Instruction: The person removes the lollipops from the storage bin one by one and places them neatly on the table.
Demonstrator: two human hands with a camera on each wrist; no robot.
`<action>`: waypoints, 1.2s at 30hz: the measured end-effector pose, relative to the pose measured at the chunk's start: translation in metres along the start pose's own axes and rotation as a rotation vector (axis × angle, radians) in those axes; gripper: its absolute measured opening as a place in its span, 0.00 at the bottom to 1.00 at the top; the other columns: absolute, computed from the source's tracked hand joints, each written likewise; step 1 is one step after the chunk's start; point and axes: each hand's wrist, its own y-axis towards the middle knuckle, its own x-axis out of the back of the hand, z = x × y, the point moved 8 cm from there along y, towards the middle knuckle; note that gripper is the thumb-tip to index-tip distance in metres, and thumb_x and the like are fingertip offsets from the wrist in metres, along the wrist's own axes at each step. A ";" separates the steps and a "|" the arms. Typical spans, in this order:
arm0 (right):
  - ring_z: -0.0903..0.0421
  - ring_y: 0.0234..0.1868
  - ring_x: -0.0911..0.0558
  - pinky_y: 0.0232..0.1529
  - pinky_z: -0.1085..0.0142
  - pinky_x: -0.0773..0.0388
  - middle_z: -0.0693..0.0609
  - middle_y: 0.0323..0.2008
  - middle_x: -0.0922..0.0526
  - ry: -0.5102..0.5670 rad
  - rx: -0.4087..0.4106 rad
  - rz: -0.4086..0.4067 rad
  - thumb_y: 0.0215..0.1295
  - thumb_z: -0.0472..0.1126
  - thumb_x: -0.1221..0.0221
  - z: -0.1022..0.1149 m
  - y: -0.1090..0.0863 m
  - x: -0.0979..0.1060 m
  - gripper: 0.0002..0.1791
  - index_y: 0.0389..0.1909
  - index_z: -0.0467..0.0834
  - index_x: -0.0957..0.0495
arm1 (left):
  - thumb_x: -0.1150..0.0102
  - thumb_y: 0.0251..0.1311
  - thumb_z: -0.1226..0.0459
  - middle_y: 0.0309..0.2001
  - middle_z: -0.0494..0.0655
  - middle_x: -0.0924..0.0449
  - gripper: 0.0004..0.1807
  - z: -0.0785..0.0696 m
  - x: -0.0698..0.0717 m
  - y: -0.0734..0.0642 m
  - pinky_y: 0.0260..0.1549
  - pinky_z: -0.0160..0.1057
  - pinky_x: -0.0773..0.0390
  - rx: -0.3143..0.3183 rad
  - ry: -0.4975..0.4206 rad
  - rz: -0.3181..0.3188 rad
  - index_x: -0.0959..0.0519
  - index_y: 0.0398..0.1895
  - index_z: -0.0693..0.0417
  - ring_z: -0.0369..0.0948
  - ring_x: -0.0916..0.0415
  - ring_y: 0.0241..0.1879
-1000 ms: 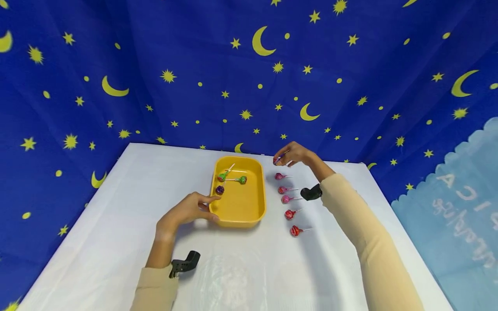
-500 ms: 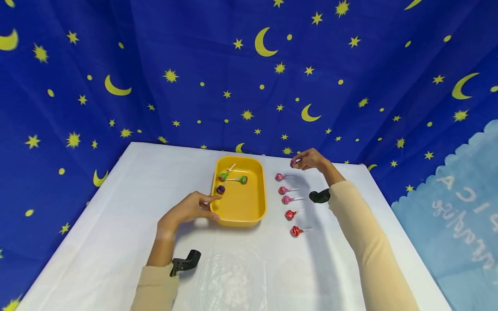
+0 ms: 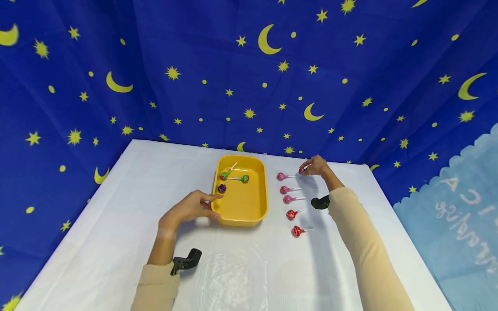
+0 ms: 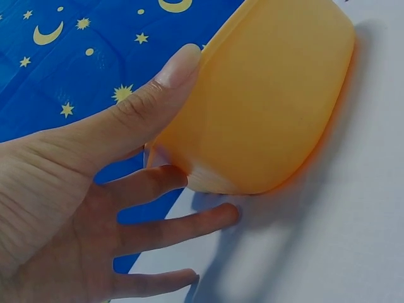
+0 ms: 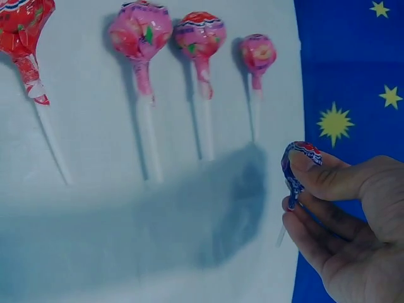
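Note:
My left hand (image 3: 190,207) grips the near-left corner of a yellow plastic tray (image 3: 243,223), thumb and index finger at its rim while the other fingers spread apart. Inside the tray lie two green-wrapped lollipops (image 3: 244,179) and a purple one (image 3: 222,188). Past the far end of a lollipop row, my right hand (image 3: 317,166) pinches a blue-purple wrapped lollipop (image 5: 297,161) by its head, its stick pointing down in the right wrist view. Beside that hand is a small pink lollipop (image 5: 257,53), the farthest of the row.
Right of the tray, the row continues with pink lollipops (image 3: 287,199) and red lollipops (image 3: 297,231), sticks toward the right. A white cloth covers the table (image 3: 116,242). A blue star-and-moon curtain (image 3: 194,52) rises behind, and a light-blue banner (image 3: 459,207) hangs at right.
My right hand has carried the blue-purple lollipop rightward from near the tray's far-right corner, then lowered toward the table beyond the row. The left hand stays on the tray.

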 end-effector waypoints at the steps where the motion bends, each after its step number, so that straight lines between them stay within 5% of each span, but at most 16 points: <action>1: 0.54 0.40 0.27 0.34 0.72 0.32 0.36 0.54 0.21 -0.009 0.004 -0.002 0.54 0.35 0.30 -0.001 0.000 -0.001 0.21 0.51 0.35 0.18 | 0.24 0.46 0.53 0.56 0.56 0.20 0.38 0.000 0.000 0.000 0.42 0.40 0.25 -0.001 -0.002 0.000 0.24 0.63 0.53 0.42 0.23 0.42; 9: 0.56 0.36 0.28 0.34 0.71 0.32 0.45 0.36 0.15 -0.042 -0.037 -0.020 0.54 0.37 0.30 -0.020 0.001 -0.008 0.20 0.49 0.37 0.17 | 0.23 0.46 0.54 0.53 0.55 0.18 0.38 -0.001 0.000 -0.001 0.40 0.39 0.27 0.000 -0.005 0.003 0.24 0.63 0.52 0.41 0.24 0.40; 16: 0.58 0.33 0.31 0.34 0.70 0.33 0.58 0.22 0.23 -0.001 -0.119 -0.016 0.54 0.37 0.29 -0.038 -0.004 -0.008 0.20 0.49 0.36 0.16 | 0.23 0.45 0.54 0.53 0.56 0.19 0.38 -0.001 -0.001 -0.001 0.41 0.39 0.27 0.007 -0.005 0.005 0.24 0.63 0.52 0.42 0.24 0.41; 24: 0.56 0.36 0.27 0.39 0.67 0.30 0.46 0.36 0.16 0.020 -0.131 -0.046 0.54 0.36 0.30 -0.042 -0.004 -0.008 0.19 0.49 0.36 0.17 | 0.24 0.46 0.54 0.54 0.55 0.19 0.38 -0.001 -0.001 0.001 0.41 0.39 0.26 0.010 0.002 0.003 0.24 0.63 0.52 0.40 0.23 0.40; 30: 0.51 0.41 0.29 0.45 0.61 0.25 0.39 0.47 0.21 0.026 -0.106 -0.036 0.47 0.32 0.29 -0.036 -0.003 -0.008 0.16 0.41 0.38 0.14 | 0.24 0.46 0.55 0.52 0.55 0.18 0.38 0.001 -0.002 0.001 0.40 0.38 0.26 0.025 0.000 0.011 0.25 0.64 0.51 0.39 0.22 0.39; 36: 0.47 0.51 0.29 0.59 0.51 0.29 0.35 0.59 0.26 -0.006 -0.076 -0.054 0.52 0.32 0.32 -0.020 -0.004 -0.007 0.21 0.50 0.36 0.18 | 0.23 0.45 0.52 0.52 0.56 0.19 0.40 0.002 0.000 0.001 0.41 0.39 0.25 0.019 -0.005 0.008 0.25 0.64 0.52 0.40 0.22 0.40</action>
